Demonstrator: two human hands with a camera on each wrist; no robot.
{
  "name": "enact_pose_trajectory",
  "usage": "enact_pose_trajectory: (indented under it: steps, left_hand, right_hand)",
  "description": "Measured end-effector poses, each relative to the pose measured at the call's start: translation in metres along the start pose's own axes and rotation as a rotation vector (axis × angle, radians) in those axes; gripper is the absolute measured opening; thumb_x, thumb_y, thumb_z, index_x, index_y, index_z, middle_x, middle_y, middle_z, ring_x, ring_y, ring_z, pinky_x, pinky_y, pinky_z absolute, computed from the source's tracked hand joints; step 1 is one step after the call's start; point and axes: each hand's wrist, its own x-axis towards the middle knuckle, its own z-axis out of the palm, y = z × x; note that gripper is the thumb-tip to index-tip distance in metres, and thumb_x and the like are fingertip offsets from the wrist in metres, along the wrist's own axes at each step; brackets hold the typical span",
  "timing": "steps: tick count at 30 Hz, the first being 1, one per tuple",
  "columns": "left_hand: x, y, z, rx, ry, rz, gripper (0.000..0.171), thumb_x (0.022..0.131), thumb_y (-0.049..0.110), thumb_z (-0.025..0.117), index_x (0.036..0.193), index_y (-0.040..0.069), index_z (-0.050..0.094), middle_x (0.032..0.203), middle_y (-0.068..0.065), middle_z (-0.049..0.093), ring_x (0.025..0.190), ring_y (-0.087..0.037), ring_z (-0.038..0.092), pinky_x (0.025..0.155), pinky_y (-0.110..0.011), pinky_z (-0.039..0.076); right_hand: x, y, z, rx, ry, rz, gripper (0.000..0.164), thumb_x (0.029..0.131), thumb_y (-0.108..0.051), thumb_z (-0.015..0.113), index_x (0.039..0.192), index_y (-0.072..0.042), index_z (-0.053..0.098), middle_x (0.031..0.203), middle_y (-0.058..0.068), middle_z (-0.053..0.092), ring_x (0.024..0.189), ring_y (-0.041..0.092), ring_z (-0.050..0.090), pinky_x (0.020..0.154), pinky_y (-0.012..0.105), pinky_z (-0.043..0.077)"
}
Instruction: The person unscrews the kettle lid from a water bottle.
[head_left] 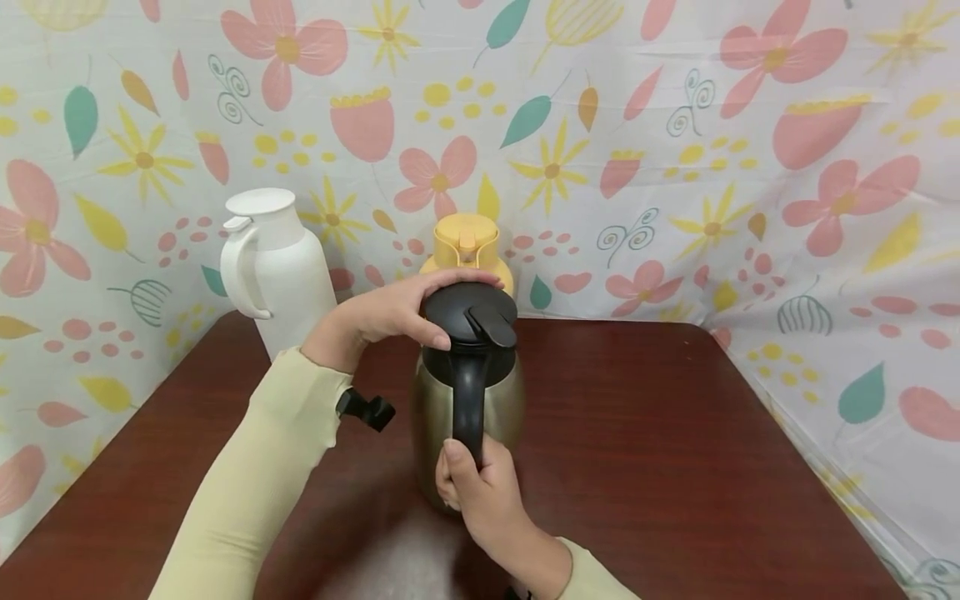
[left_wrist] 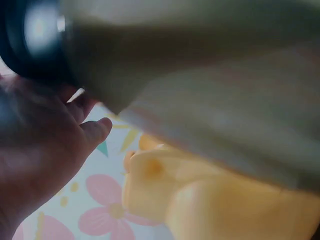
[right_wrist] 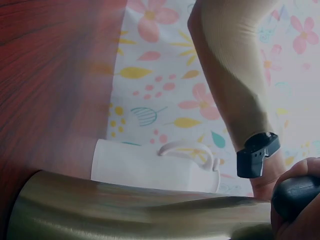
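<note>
In the head view a brushed-metal thermos jug (head_left: pixel 506 417) with a black lid (head_left: pixel 465 312) stands in the middle of the table, its black handle (head_left: pixel 468 404) facing me. My left hand (head_left: pixel 393 312) grips the lid from the left, thumb at the near side and fingers round the far side. Low on the handle, my right hand (head_left: pixel 487 500) has its fingers wrapped round, thumb in front. The right wrist view catches the jug's metal side (right_wrist: pixel 135 212) and the handle's dark end (right_wrist: pixel 295 195) in the right hand.
A white thermos jug (head_left: pixel 288 267) stands at the back left. Directly behind the metal jug is a yellow one (head_left: pixel 467 237), partly hidden by it and the left hand. Brown-red tabletop (head_left: pixel 637 458) extends on both sides, and a flower-patterned curtain (head_left: pixel 562 108) hangs behind.
</note>
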Motion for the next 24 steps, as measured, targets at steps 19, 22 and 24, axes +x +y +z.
enact_pose_trajectory:
  steps: [19, 22, 24]
  left_hand:
    - [-0.012, 0.016, 0.095, 0.016, 0.797, -0.219, 0.102, 0.083, 0.029, 0.079, 0.164, 0.032, 0.017, 0.159, 0.005, 0.043, 0.133, -0.021, 0.056, 0.112, -0.043, 0.044]
    - [-0.018, 0.011, 0.091, -0.049, 0.74, -0.151, 0.114, 0.081, 0.041, 0.082, 0.165, 0.034, 0.006, 0.166, 0.005, 0.036, 0.143, -0.021, 0.049, 0.119, -0.047, 0.039]
    - [-0.022, 0.007, 0.084, -0.065, 0.693, -0.113, 0.122, 0.077, 0.054, 0.084, 0.166, 0.032, 0.003, 0.169, 0.002, 0.03, 0.151, -0.022, 0.04, 0.125, -0.051, 0.03]
  right_hand:
    - [0.0, -0.001, 0.0, 0.003, -0.004, -0.056, 0.043, 0.111, -0.013, 0.041, 0.072, 0.005, 0.038, 0.048, 0.016, 0.027, 0.037, 0.014, 0.024, 0.036, 0.018, 0.027]
    - [-0.001, -0.002, 0.001, -0.007, 0.002, -0.047, 0.045, 0.111, -0.016, 0.043, 0.072, 0.005, 0.038, 0.048, 0.017, 0.028, 0.038, 0.013, 0.026, 0.037, 0.019, 0.028]
    - [0.0, -0.002, 0.001, -0.009, 0.0, -0.046, 0.046, 0.111, -0.016, 0.043, 0.071, 0.005, 0.038, 0.048, 0.017, 0.028, 0.039, 0.011, 0.026, 0.037, 0.019, 0.028]
